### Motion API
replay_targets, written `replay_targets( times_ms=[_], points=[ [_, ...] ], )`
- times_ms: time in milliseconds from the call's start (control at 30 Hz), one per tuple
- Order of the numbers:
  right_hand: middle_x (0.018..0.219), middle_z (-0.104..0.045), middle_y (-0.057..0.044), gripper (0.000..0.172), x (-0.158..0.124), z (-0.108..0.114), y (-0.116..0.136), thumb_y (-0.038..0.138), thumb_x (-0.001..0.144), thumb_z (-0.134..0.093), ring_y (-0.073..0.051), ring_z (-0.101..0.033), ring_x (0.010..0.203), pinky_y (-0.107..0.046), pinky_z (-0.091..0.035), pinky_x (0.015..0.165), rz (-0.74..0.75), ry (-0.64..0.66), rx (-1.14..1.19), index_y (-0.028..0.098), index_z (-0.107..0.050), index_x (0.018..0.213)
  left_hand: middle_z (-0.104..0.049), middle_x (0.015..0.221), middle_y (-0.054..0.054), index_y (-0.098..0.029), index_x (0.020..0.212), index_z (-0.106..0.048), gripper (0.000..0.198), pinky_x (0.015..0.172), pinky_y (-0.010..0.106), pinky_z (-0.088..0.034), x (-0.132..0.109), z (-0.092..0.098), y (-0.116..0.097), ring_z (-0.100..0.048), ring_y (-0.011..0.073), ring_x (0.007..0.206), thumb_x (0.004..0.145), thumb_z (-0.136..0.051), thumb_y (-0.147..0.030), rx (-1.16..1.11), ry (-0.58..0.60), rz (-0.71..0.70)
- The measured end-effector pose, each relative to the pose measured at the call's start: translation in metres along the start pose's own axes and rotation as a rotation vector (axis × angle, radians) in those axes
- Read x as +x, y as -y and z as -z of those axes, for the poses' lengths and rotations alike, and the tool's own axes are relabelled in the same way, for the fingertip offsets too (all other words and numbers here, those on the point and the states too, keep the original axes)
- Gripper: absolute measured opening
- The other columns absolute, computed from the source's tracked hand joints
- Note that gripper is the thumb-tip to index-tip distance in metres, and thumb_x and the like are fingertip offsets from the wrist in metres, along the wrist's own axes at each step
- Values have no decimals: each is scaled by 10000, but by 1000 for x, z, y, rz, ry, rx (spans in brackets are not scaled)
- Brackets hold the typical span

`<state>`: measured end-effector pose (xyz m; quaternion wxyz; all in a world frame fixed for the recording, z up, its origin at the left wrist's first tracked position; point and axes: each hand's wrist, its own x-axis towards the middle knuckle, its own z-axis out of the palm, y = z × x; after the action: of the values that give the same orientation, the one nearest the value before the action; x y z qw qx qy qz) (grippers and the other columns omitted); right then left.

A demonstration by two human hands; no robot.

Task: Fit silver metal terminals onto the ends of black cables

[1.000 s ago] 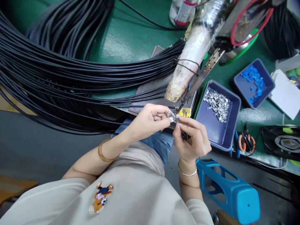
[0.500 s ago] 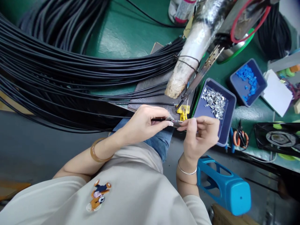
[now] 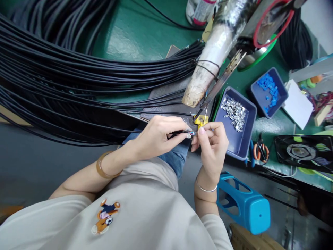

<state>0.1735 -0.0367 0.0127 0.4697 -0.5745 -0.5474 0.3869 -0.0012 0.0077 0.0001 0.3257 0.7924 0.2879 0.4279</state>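
The left hand's (image 3: 158, 137) fingers grip one thin black cable (image 3: 179, 132) at its tip, coloured wires (image 3: 191, 133) poking out, while the right hand's (image 3: 212, 146) fingers pinch those wires, just off the bench's (image 3: 125, 38) edge. Beyond sit two blue trays, the larger tray (image 3: 238, 149) holding silvery metal bits (image 3: 235, 111), the smaller tray (image 3: 281, 85) blue pieces (image 3: 269, 86), both too many to count.

My head-worn camera looks forward and down, my left hand (image 3: 160, 135) and right hand (image 3: 213, 144) close below, near mid-frame. My shirt (image 3: 153, 208) spreads nearest, this side of the grip; the green bench (image 3: 130, 38) stretches beyond it.
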Motion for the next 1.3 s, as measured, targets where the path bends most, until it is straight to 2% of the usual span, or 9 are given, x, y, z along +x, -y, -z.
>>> replay_targets(
  times_ms=[167, 267, 400, 500, 667, 733, 1000, 1133, 1300],
  points=[
    [541, -537, 125, 146, 1, 1, 1, 304, 958, -575, -35, -473, 375, -133, -367, 373, 1, 16, 4, 229, -472, 886, -712, 758, 43, -143, 928, -729, 159, 683, 224, -466, 0, 0, 1, -613, 114, 682, 918, -571, -148, 30, -9, -78],
    [534, -485, 127, 159, 1, 2, 1, 297, 952, -584, -33, -447, 392, -135, -364, 386, 13, 22, 7, 227, -467, 871, -665, 695, 20, -134, 854, -710, 106, 607, 217, -428, 0, 1, -1, -551, 102, 610, 874, -608, -154, 5, -9, 32],
    [576, -549, 111, 138, 0, 3, 1, 301, 963, -570, -32, -476, 406, -133, -381, 398, 36, -15, -34, 228, -475, 894, -624, 663, 10, -130, 792, -693, 129, 571, 222, -390, 1, 5, -1, -500, 94, 578, 880, -603, -158, -34, 59, 110],
    [584, -590, 106, 129, 1, 4, 1, 308, 967, -567, -33, -481, 390, -133, -387, 391, 42, -15, -36, 229, -482, 910, -662, 737, 39, -139, 866, -714, 153, 644, 240, -427, 2, 6, 1, -558, 120, 664, 915, -571, -161, 5, 68, 16],
    [613, -599, 97, 135, 2, 5, 1, 290, 965, -570, -36, -520, 424, -131, -413, 407, 61, 20, -66, 224, -484, 884, -631, 676, 39, -152, 822, -706, 218, 672, 267, -427, 3, 3, 0, -533, 140, 657, 936, -521, -148, 193, -1, -182],
    [650, -606, 86, 127, 1, 6, 0, 279, 957, -582, -44, -565, 476, -142, -454, 446, 97, 20, -100, 221, -499, 879, -639, 691, 36, -150, 819, -696, 191, 649, 253, -422, 3, 2, -2, -531, 129, 644, 920, -535, -144, 158, -9, -121],
    [745, -653, 61, 46, -4, 6, -8, 224, 912, -641, -62, -634, 565, -186, -531, 555, 285, -105, -322, 222, -620, 872, -518, 588, -20, -102, 723, -667, 165, 498, 189, -332, 3, 3, -3, -413, 66, 537, 851, -600, -182, -302, 123, 373],
    [748, -713, 36, 84, -9, 10, -3, 229, 914, -644, -79, -636, 527, -209, -521, 529, 339, -180, -427, 237, -712, 963, -575, 651, 7, -85, 782, -705, 149, 524, 182, -373, 4, 2, -3, -466, 76, 578, 834, -616, -193, -406, 111, 457],
    [707, -719, 41, 171, -14, 9, 3, 198, 907, -652, -77, -615, 517, -211, -471, 501, 410, -186, -508, 272, -746, 1028, -487, 597, -23, -87, 714, -671, 134, 483, 165, -321, 5, 0, -5, -385, 56, 552, 813, -624, -164, -431, 78, 447]
  ],
)
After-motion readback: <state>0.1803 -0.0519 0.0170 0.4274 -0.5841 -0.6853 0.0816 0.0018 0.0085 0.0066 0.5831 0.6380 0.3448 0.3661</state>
